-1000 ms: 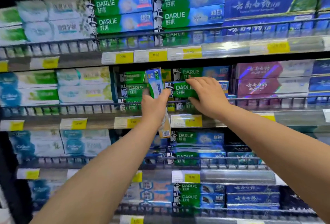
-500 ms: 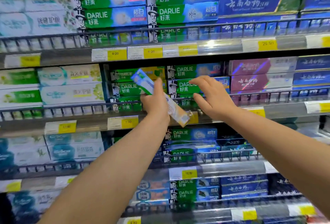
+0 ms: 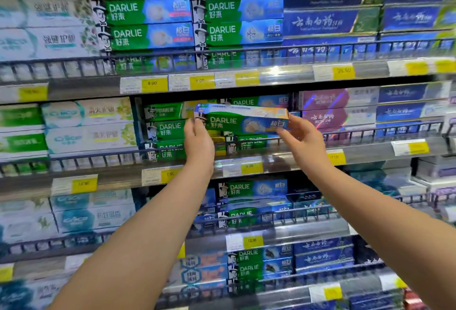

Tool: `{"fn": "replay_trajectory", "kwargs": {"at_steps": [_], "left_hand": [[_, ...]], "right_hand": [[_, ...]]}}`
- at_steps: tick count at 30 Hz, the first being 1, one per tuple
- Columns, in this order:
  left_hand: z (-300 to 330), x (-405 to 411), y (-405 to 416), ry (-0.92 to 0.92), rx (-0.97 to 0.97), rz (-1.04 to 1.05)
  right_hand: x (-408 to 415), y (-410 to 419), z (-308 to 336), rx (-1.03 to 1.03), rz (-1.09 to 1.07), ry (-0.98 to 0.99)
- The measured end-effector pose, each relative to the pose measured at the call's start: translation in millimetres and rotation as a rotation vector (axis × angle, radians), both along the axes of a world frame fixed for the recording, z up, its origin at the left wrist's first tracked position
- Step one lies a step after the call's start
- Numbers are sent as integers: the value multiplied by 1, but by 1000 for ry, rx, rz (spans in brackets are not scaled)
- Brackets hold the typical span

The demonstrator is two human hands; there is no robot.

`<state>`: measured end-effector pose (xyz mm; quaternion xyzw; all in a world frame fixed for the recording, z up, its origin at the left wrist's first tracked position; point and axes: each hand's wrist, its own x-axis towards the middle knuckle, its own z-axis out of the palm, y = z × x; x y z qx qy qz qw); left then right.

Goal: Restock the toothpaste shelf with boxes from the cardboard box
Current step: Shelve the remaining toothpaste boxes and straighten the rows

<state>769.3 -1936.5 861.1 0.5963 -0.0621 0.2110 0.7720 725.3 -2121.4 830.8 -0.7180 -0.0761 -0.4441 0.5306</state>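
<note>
While level, toothpaste box [image 3: 243,119] ends pinched between both hands' fingers [image 3: 283,132].

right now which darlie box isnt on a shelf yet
The Darlie box held level in front of the middle shelf: left hand grips one end, right hand the other. The rest sit stacked behind rails.

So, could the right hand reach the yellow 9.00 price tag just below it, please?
Probably yes, once it lets go: the right hand holds one end of the Darlie box, and nothing lies between it and the tag.
</note>
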Motion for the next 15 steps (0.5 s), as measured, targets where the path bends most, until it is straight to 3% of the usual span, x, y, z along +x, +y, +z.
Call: {"fn": "replay_trajectory", "kwargs": {"at_steps": [5, 11, 15], "left_hand": [[4, 6, -1, -122, 386, 138], [16, 20, -7, -152, 448, 202], [20, 18, -18, -106, 681, 97]], "right_hand": [[12, -12, 29, 193, -52, -59], [22, -20, 40, 263, -167, -35], [27, -22, 38, 279, -245, 8]]}}
